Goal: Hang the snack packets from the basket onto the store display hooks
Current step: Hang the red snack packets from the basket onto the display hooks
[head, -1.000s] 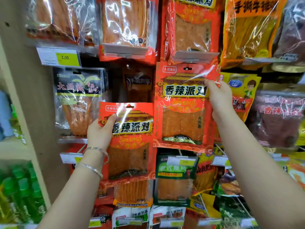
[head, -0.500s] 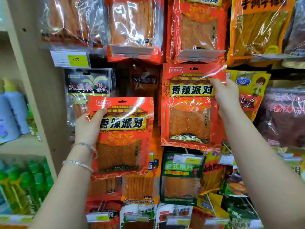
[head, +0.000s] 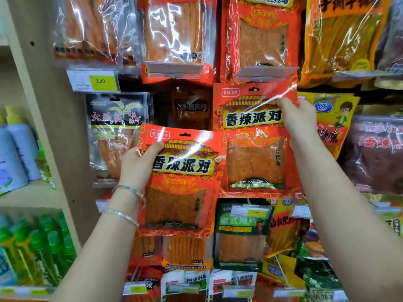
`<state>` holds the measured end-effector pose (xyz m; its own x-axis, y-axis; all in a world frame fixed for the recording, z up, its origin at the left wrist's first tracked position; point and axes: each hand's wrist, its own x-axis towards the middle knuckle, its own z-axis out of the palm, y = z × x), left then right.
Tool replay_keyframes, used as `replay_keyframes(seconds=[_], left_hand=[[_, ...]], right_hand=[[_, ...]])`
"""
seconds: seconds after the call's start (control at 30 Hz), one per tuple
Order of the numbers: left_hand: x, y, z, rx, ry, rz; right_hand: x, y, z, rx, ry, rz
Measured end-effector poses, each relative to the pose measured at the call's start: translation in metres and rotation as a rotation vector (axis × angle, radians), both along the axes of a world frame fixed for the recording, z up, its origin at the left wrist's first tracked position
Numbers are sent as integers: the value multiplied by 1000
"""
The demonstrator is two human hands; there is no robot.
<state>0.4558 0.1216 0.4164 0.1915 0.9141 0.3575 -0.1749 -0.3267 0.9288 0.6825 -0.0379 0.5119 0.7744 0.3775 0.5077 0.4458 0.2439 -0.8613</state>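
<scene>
Since a second ago my left hand (head: 139,164) has carried its red snack packet (head: 181,192) rightward to centre, fingers (head: 156,147) pinching its top-left corner so the hang hole (head: 185,134) stays free. At one o'clock, my right hand (head: 298,120) grips a corner of the hung packet (head: 255,162), likely steadying it.

The lower red snack packet (head: 178,192) and the upper red snack packet (head: 255,158) are glossy, crinkled plastic film, streaked with white glare. Thin silver metal bangles (head: 135,191) gleam smooth. The beige wood-look shelf upright (head: 50,127) is matt.
</scene>
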Motion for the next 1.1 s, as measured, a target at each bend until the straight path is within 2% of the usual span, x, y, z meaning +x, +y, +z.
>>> replay_keyframes(seconds=[0.23, 0.53, 0.77, 0.9, 1.0, 1.1], left_hand=[[20, -6, 2, 48, 27, -61], [39, -7, 3, 28, 6, -65], [41, -5, 3, 20, 2, -49], [46, -9, 4, 21, -1, -50], [52, -11, 6, 11, -25, -46], [61, -16, 8, 7, -65, -50]], right_hand=[[-1, -2, 3, -64, -57, -84], [35, 43, -8, -150, -147, -212], [61, 57, -29, -368, -387, -432], [69, 53, -38, -499, -462, -383], [62, 47, -48, -401, -456, -285], [46, 33, -62, -177, -447, -264]])
